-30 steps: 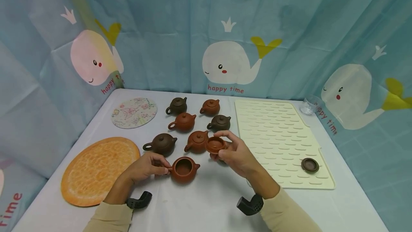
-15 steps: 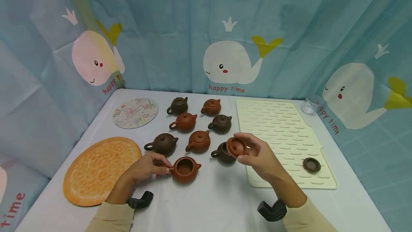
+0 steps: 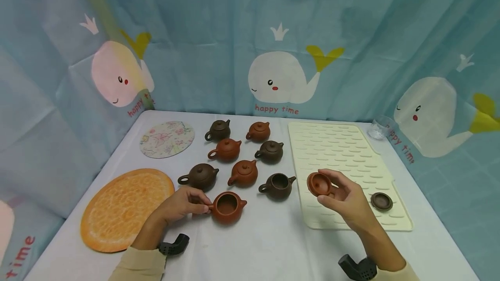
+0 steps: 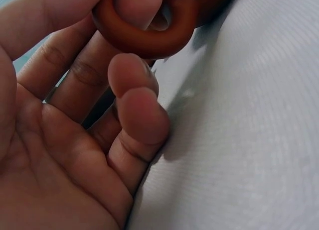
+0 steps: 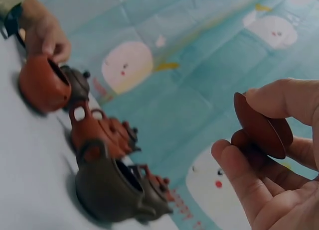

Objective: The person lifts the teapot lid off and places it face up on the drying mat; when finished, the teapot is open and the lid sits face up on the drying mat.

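Observation:
My left hand [image 3: 186, 203] pinches the loop handle [image 4: 144, 38] of a reddish-brown teapot [image 3: 227, 216], which stands lidless on the white cloth with its spout to the right. In the head view my right hand [image 3: 347, 196] holds a reddish-brown teapot lid [image 3: 319, 184] by its edge, underside showing, above the left part of the cream mat [image 3: 332, 220]. The right wrist view shows that lid [image 5: 259, 125] between thumb and fingers, its knob towards the fingers. Between the hands stands a dark brown teapot [image 3: 279, 187] without a lid. A dark lid [image 3: 381, 202] lies upside down on the mat.
Several lidded teapots, red-brown and dark, stand in two loose columns, among them a dark one [image 3: 201, 177] and a reddish one [image 3: 244, 173]. At left lie an orange round mat [image 3: 126, 211] and a floral round mat [image 3: 167, 139]. A clear cup [image 3: 379, 129] stands back right.
My right hand has carried the reddish lid rightward from beside the teapots to over the cream mat, tilting it, and the dark lidless teapot is uncovered. My left hand keeps its hold on the handle.

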`<state>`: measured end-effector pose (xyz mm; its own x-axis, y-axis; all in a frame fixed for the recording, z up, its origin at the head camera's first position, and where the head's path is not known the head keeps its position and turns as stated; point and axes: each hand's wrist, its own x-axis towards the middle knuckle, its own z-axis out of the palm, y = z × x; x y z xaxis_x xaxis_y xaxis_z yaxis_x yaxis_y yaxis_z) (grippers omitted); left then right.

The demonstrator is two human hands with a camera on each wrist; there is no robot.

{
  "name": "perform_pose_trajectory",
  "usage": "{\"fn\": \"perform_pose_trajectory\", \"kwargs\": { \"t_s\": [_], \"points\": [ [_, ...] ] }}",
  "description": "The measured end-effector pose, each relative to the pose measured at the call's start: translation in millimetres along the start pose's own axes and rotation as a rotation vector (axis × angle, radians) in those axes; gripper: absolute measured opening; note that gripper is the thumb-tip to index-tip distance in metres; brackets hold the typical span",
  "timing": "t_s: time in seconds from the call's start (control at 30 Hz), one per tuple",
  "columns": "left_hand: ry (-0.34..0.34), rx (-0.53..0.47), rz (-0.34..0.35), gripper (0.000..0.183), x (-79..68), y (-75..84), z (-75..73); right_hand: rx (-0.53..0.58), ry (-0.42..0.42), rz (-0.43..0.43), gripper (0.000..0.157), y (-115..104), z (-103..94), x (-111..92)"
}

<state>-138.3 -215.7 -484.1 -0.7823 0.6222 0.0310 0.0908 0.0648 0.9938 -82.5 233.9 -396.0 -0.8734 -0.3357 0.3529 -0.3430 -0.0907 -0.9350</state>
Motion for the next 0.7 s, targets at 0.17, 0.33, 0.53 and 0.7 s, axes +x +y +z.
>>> {"fn": "perform_pose_trajectory", "kwargs": {
  "t_s": [0.17, 0.33, 0.53, 0.7],
  "points": [
    [-0.012, -0.007, 0.005, 0.018, 0.2, 0.9, 1.0, -0.061, 0.043, -0.011, 0.059, 2, -13.2, -12],
    [-0.015, -0.006, 0.010, 0.018, 0.2, 1.5, 2.7, -0.093, 0.116, 0.024, 0.058, 5, -25.9, -26],
    [-0.013, -0.021, 0.024, 0.018, 0.2, 0.8, 3.3, -0.138, 0.194, 0.068, 0.060, 11, -40.0, -39],
    [-0.007, -0.025, 0.013, 0.019, -0.3, 1.2, 2.3, -0.207, 0.264, 0.134, 0.059, 20, -50.3, -50]
  ]
}}
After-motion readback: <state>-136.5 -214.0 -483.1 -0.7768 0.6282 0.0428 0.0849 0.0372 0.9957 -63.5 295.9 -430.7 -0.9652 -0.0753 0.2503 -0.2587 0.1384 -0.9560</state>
